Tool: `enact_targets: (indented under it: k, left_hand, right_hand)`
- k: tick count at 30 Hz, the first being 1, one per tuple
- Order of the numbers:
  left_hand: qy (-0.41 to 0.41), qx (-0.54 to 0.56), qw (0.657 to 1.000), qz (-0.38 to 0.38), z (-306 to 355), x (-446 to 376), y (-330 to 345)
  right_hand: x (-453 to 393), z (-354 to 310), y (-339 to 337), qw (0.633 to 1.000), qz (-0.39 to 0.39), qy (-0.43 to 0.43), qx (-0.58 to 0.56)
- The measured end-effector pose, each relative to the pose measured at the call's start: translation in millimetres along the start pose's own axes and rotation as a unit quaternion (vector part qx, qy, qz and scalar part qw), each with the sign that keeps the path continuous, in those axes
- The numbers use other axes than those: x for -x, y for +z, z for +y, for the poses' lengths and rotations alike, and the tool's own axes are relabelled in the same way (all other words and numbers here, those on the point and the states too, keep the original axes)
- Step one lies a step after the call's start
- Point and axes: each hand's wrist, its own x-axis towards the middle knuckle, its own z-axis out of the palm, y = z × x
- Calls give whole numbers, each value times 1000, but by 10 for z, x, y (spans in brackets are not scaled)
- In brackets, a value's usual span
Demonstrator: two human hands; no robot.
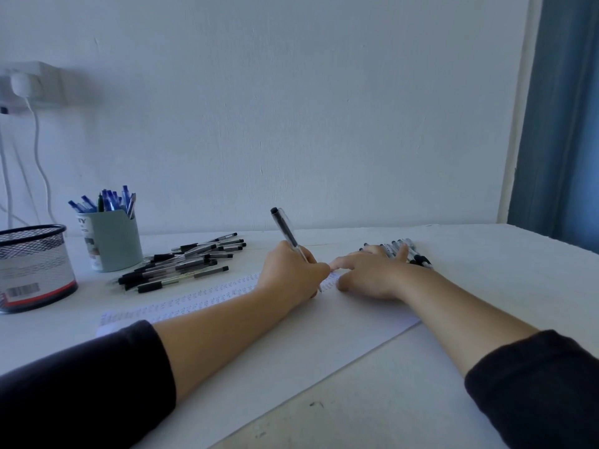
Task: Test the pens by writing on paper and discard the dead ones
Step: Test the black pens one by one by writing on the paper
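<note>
— Pen (285, 231) w/ black cap: where is it?
— Your left hand (293, 270) pinches it, tip on the paper (291, 345).
— And your right hand (372, 270)?
— Fingers spread flat, touching the paper, beside a pen row (411, 251). Pen pile (184, 260) lies left.

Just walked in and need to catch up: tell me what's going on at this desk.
A person is testing pens. The left hand grips a clear black-capped pen with its tip down on the sheet of paper, at the end of rows of small marks. The right hand lies flat beside it, fingers spread over a row of pens. A pile of black pens lies to the left, near a cup of blue pens and a mesh bin.
</note>
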Motion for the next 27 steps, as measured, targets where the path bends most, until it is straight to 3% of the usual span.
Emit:
enact_targets:
  k: [20, 23, 27]
  left_hand:
    - [1, 8, 1000, 5, 1, 9, -18]
    - [-26, 114, 993, 15, 2, -11, -65]
    - [-58, 281, 957, 35, 29, -32, -189]
  right_hand:
    - [38, -18, -16, 1000, -3, 9, 13]
    - [24, -5, -13, 1000, 1, 6, 13]
    - [-31, 31, 17, 1000, 2, 0, 13]
